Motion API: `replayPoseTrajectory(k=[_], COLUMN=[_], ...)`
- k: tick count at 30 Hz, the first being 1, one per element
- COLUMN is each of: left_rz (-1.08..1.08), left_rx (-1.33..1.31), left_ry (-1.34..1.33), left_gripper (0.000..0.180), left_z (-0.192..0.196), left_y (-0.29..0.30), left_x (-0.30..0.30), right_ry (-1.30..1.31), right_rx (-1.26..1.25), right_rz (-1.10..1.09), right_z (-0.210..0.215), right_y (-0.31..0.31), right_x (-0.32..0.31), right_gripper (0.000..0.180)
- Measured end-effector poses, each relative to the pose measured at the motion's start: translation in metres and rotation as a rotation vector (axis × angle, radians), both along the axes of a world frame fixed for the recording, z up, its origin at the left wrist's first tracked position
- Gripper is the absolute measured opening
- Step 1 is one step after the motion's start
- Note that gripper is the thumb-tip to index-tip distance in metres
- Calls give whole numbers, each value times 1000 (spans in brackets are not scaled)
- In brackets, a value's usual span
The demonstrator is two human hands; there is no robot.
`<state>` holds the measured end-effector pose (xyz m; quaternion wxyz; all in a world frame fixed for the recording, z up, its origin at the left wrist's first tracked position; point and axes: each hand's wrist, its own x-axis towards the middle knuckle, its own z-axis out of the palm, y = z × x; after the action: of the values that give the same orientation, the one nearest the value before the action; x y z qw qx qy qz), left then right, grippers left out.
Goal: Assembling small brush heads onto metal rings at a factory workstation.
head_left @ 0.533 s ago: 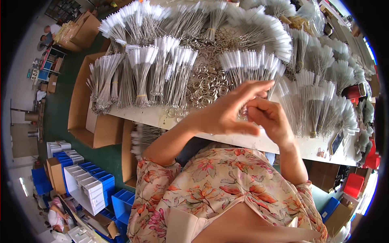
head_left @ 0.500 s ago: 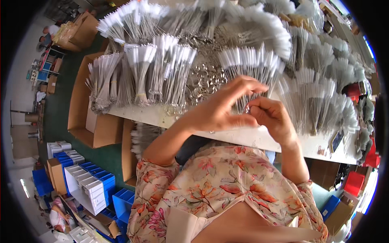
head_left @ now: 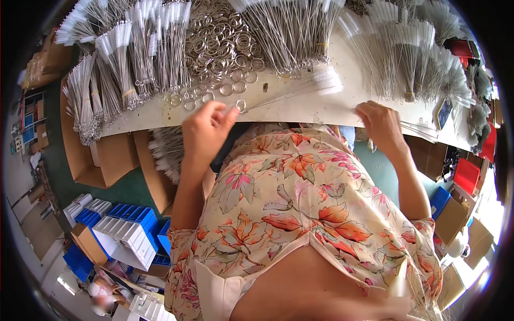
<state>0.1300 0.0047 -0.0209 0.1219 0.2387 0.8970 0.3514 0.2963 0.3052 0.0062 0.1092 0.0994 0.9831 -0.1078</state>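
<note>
My left hand (head_left: 206,131) is at the table's front edge, thumb and fingers closed at a shiny metal split ring (head_left: 241,106). From this ring a few thin wire brushes (head_left: 286,95) stretch right across the table top, their white bristle ends (head_left: 327,81) blurred. My right hand (head_left: 381,127) is over the front edge farther right, fingers bent and pressed together. Whatever its fingertips hold, if anything, is hidden. Several thin wire stems (head_left: 418,130) show just right of its wrist; I cannot tell whether they touch it.
A heap of loose split rings (head_left: 222,48) lies on the white table (head_left: 305,112). Bundles of wire brushes (head_left: 126,69) stand left of it, with more brushes (head_left: 292,40) behind and right. An open cardboard box (head_left: 107,160) and blue and white bins (head_left: 126,227) are on the left.
My hands, close together before, have moved apart and nearer to me, the left to the left. A ring with brushes now lies stretched out between them. The view has tilted down.
</note>
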Motion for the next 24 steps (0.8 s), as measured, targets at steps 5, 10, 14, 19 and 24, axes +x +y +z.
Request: replayPoseTrajectory(k=[5, 10, 14, 19, 24], left_rz=[-33, -22, -142, -482, -500], left_rx=[93, 821, 770, 717, 811], left_ry=[73, -359, -262, -149, -165], left_gripper=[10, 8, 12, 17, 21], left_z=[-5, 25, 54, 80, 86], left_y=[9, 19, 21, 27, 46], left_x=[7, -7, -32, -56, -53], right_ry=[436, 507, 409, 79, 69], right_rx=[-583, -675, -1085, -1400, -1562], right_rz=[87, 259, 164, 5, -36], right_z=[1, 1, 18, 43, 48], right_y=[-73, -107, -94, -78, -70], right_x=[-58, -106, -119, -122, -121], right_gripper=[10, 7, 10, 17, 20])
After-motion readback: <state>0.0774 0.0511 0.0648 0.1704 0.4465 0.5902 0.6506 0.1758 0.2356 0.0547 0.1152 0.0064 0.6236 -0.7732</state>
